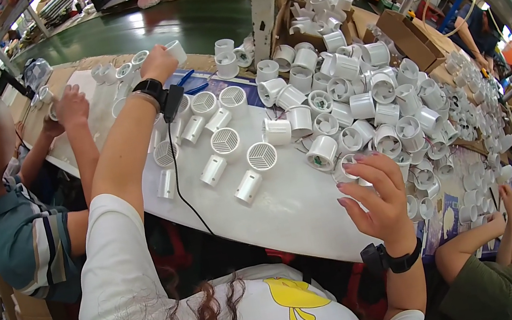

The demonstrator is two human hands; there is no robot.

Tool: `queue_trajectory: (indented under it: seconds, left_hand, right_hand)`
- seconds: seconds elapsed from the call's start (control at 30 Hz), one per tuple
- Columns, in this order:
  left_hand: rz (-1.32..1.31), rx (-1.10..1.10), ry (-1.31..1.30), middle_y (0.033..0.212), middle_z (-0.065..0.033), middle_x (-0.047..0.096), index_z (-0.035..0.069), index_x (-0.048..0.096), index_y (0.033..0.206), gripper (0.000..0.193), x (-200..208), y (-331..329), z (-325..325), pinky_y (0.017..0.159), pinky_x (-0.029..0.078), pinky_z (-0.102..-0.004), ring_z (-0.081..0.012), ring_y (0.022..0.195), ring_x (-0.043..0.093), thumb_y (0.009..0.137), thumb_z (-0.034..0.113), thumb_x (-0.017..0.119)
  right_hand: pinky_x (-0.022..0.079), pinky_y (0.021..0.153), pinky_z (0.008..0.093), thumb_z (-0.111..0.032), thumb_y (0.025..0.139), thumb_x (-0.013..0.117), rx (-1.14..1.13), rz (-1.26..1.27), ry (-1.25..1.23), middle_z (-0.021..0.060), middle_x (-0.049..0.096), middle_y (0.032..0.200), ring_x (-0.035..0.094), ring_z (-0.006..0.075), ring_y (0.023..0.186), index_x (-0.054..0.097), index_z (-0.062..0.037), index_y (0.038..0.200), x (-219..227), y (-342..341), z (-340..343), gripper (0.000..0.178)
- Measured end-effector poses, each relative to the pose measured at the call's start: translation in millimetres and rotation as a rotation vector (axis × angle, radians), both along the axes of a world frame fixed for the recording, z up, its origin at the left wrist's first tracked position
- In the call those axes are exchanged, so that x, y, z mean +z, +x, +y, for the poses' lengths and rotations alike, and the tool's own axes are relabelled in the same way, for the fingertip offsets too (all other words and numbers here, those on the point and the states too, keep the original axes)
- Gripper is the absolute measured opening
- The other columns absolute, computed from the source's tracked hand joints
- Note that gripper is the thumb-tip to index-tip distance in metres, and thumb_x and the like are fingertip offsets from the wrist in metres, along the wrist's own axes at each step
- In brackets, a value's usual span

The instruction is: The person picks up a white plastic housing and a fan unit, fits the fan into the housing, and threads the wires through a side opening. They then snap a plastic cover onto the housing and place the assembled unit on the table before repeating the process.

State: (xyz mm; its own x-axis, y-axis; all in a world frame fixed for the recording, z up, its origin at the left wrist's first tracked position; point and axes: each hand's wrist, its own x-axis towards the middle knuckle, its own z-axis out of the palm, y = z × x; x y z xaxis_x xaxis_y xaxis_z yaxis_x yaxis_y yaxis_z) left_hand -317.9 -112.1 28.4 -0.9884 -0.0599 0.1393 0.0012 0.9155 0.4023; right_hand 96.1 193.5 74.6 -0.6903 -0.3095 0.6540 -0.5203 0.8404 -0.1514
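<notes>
At the far end of my outstretched left arm, my left hand (157,65) is closed on a white plastic cylinder (176,52), above the board's far side. Beside it stands a row of similar white cylinders (124,70). My right hand (377,197) hovers at the near edge of a large heap of white cylinders (356,106), its fingers bent and apart, holding nothing that I can see. Its fingertips are close to one white cylinder (344,170). Between my arms lie several white pieces with round slotted grilles (261,156) and short tube handles (248,187).
A person in a striped shirt (43,232) works at my left, and another in green (483,284) sits at my right. Across the green belt (111,36) are cartons. A post (265,14) rises behind the heap. A black cable (185,193) hangs from my left wrist.
</notes>
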Motion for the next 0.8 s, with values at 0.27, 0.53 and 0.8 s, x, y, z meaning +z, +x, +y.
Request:
queue_trajectory:
  seconds: [0.27,0.53,0.8]
  left_hand:
    - [0.043,0.09,-0.161,0.114,-0.0201,0.065,0.004,0.056,0.115,0.033,-10.5,-33.0,-21.0,0.09,0.05,-0.0468,-0.0356,0.107,0.063,0.087,0.02,0.056]
    - [0.015,0.02,-0.231,0.113,-0.0233,0.064,0.002,0.051,0.121,0.05,-38.3,-56.8,-55.7,0.091,0.05,-0.044,-0.0354,0.105,0.064,0.084,0.031,0.066]
    - [0.153,-0.024,-0.158,0.115,-0.0245,0.063,0.0,0.046,0.13,0.073,-12.8,-23.0,-35.6,0.089,0.05,-0.0439,-0.0364,0.106,0.063,0.079,0.047,0.07]
  right_hand:
    - [0.044,0.095,0.0462,-0.007,0.065,0.075,-0.043,-0.038,-0.01,0.0058,0.065,0.106,0.058,0.0277,0.104,0.069,-0.0114,0.085,-5.0,-1.1,1.0,0.021]
    - [0.043,0.096,0.046,-0.006,0.066,0.075,-0.038,-0.038,-0.045,0.0056,0.065,0.106,0.058,0.0273,0.104,0.069,-0.0115,0.084,-6.3,-2.7,1.6,0.019]
    - [0.042,0.097,0.0463,-0.006,0.066,0.075,-0.05,-0.017,-0.06,0.0057,0.065,0.106,0.059,0.0268,0.104,0.069,-0.0119,0.084,-4.6,4.9,-0.3,0.019]
